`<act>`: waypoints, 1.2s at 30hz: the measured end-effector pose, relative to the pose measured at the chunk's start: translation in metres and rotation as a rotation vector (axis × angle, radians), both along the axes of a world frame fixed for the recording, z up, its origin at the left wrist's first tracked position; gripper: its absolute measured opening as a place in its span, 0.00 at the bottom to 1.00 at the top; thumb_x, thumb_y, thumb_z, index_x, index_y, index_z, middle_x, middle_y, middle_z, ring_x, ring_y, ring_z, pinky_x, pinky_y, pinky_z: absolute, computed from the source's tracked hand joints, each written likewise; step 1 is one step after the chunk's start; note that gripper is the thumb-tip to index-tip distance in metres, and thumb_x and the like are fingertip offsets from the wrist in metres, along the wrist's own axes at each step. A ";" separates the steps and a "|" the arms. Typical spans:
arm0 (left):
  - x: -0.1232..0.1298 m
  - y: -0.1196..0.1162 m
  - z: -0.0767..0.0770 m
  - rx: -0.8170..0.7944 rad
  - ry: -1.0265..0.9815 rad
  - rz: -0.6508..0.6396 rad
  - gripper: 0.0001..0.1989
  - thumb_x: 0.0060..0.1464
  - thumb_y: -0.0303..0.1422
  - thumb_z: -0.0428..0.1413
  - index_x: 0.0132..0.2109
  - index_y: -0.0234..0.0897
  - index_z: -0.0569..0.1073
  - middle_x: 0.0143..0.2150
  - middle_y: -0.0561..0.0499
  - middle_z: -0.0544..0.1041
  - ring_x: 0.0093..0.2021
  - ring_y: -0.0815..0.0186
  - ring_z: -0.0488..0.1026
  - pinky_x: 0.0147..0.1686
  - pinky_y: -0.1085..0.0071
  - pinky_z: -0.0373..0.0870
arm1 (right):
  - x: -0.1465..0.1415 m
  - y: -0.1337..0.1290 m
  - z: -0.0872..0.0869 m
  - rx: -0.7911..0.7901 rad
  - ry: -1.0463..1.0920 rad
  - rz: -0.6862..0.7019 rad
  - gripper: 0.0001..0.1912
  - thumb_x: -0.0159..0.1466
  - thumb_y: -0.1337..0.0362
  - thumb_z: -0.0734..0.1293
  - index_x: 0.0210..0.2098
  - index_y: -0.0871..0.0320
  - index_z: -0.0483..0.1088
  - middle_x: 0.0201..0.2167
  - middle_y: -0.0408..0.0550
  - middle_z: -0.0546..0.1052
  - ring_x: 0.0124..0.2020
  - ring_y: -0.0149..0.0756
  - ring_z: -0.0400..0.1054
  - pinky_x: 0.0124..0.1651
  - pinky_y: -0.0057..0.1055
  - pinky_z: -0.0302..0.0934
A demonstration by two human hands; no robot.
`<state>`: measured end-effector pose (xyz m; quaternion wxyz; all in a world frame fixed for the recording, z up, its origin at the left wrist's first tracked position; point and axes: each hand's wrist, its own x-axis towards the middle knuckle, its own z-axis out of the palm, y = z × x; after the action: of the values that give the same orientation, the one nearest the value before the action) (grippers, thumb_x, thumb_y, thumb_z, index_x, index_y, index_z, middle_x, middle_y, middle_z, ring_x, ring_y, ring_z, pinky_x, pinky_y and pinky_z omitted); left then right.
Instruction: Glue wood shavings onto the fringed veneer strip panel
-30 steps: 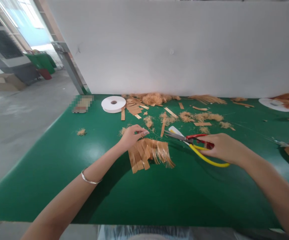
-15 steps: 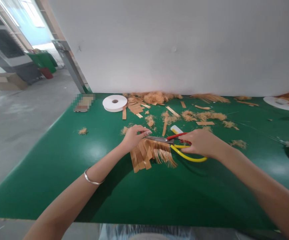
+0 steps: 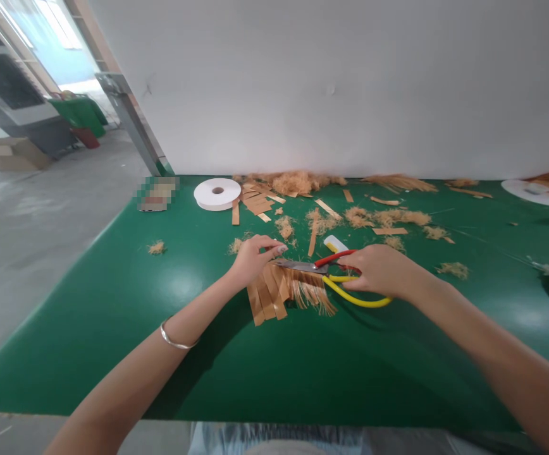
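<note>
My right hand [image 3: 374, 268] is closed around a pair of scissors [image 3: 357, 302] with one red and one yellow handle. The blades point left and lie along the upper edge of a fringed row of brown strips [image 3: 267, 294], close to the fingertips of my left hand [image 3: 255, 259]. Those fingers are pinched together at the top of the strips. On its left part the row has wide flat strips; on the right part it is split into thin threads. What exactly lies between the left fingertips is mostly hidden by the hand.
A white tape roll [image 3: 217, 194] lies at the back left of the green table [image 3: 303, 373]. Brown strip offcuts [image 3: 258, 201] and fuzzy fibre clumps [image 3: 298, 183] are scattered along the white wall. A white-and-yellow object [image 3: 335, 244] lies just behind the scissors.
Both hands keep nearly the same place. The scissors' handles look slightly closer together, and the view has shifted a little.
</note>
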<state>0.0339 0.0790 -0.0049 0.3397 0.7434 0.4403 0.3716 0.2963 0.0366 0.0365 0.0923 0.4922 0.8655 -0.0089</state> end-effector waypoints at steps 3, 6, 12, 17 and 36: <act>0.001 0.000 0.000 0.006 -0.003 -0.005 0.09 0.53 0.38 0.57 0.34 0.39 0.79 0.32 0.49 0.78 0.34 0.65 0.67 0.35 0.69 0.61 | -0.001 0.001 0.000 -0.022 -0.006 -0.008 0.14 0.55 0.57 0.64 0.35 0.58 0.75 0.30 0.51 0.79 0.29 0.41 0.71 0.24 0.29 0.50; 0.001 -0.001 -0.001 0.009 0.003 -0.015 0.09 0.53 0.38 0.57 0.35 0.39 0.79 0.33 0.49 0.78 0.35 0.65 0.67 0.35 0.69 0.62 | -0.001 0.001 0.001 -0.040 0.008 -0.014 0.14 0.55 0.57 0.63 0.35 0.57 0.75 0.29 0.50 0.78 0.28 0.40 0.70 0.24 0.29 0.49; 0.000 0.000 0.000 0.000 -0.007 -0.021 0.10 0.53 0.39 0.57 0.35 0.39 0.79 0.32 0.48 0.78 0.35 0.64 0.67 0.35 0.68 0.62 | -0.001 0.002 -0.001 -0.022 0.009 0.003 0.11 0.56 0.59 0.62 0.29 0.57 0.74 0.23 0.49 0.76 0.23 0.37 0.67 0.23 0.28 0.45; 0.000 0.000 0.001 0.001 -0.017 -0.014 0.08 0.53 0.37 0.57 0.34 0.40 0.79 0.32 0.49 0.78 0.35 0.65 0.66 0.35 0.69 0.61 | 0.000 0.005 -0.005 -0.035 0.014 -0.006 0.12 0.56 0.58 0.63 0.31 0.58 0.74 0.24 0.49 0.76 0.24 0.37 0.67 0.24 0.28 0.46; 0.063 0.091 0.014 -0.059 0.125 -0.022 0.08 0.49 0.34 0.59 0.34 0.36 0.80 0.30 0.49 0.79 0.32 0.64 0.73 0.36 0.70 0.67 | 0.082 0.076 -0.028 0.182 0.353 -0.685 0.22 0.58 0.49 0.62 0.36 0.60 0.76 0.33 0.55 0.78 0.34 0.46 0.70 0.31 0.32 0.58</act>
<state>0.0964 0.1701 0.0091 0.3372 0.7598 0.4632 0.3074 0.3780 0.1127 0.0089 -0.1105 0.7496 0.6509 -0.0469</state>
